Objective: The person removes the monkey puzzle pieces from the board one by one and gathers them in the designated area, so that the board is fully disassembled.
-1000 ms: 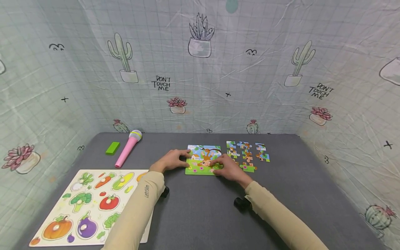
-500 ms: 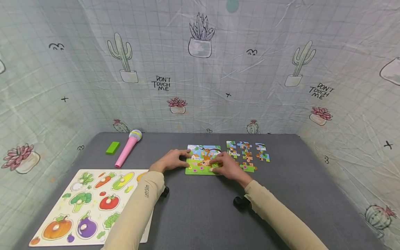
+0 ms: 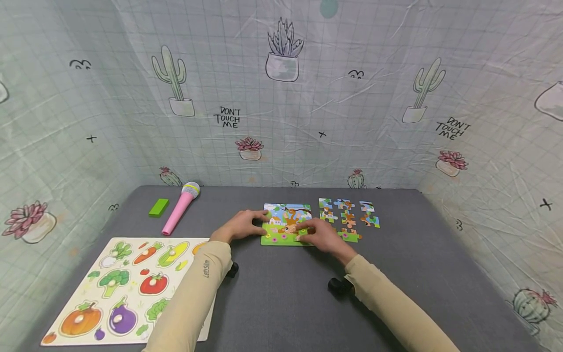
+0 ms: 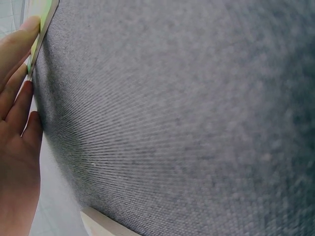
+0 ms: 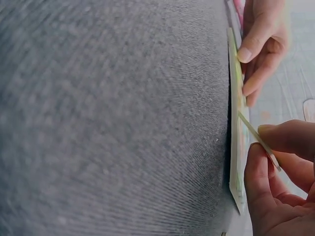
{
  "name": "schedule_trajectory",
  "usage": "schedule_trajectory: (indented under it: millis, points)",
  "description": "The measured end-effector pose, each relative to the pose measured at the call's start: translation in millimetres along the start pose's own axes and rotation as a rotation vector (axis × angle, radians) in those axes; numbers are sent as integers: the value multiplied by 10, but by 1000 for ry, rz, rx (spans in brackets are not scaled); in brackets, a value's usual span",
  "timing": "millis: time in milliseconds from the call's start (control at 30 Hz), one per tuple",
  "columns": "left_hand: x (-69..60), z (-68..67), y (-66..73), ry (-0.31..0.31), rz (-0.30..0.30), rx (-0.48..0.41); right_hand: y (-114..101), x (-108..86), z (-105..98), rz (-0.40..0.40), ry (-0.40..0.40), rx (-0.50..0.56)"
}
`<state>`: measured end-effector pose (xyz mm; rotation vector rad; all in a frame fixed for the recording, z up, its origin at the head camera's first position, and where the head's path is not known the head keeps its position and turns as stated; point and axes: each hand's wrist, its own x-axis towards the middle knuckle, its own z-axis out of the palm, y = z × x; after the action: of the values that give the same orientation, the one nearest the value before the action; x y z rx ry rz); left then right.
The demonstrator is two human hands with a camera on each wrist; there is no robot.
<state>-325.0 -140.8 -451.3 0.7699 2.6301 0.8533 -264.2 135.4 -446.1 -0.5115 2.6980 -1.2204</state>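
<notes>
A small jigsaw board (image 3: 281,239) with a picture of an upside-down monkey lies on the grey table. My left hand (image 3: 241,226) touches its left side, the thumb and fingers spread along the edge. At the lower right of the board is my right hand (image 3: 325,237). Between its thumb and fingers it pinches a thin jigsaw piece (image 5: 262,142), which the right wrist view shows tilted, its lower edge at the board's surface. The piece's picture is hidden by the fingers. Several jigsaw pieces (image 3: 348,220) lie right of the board, some partly behind the right hand.
On the left lies a white vegetable peg puzzle (image 3: 94,281), partly covered by the left sleeve. Behind it are a pink toy microphone (image 3: 179,211) and a green block (image 3: 159,208). A patterned cloth (image 3: 316,98) hangs around the table's back and sides.
Both hands stay nearly in place. The right hand's fingers shift very slightly at the lower right of the board. The loose pieces have not moved.
</notes>
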Motion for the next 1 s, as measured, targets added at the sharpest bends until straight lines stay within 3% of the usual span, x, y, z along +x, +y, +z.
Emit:
schedule_trajectory:
  millis: [367,767,1000]
  points:
    - [-22,14,1,16,12,15,80,-178,-116,93,85,110]
    - [-34,19,-52,-2,13,8,431,-584,-469,151,150,120]
    - [-35,24,-65,1,31,28,681,-856,-673,245,200,114]
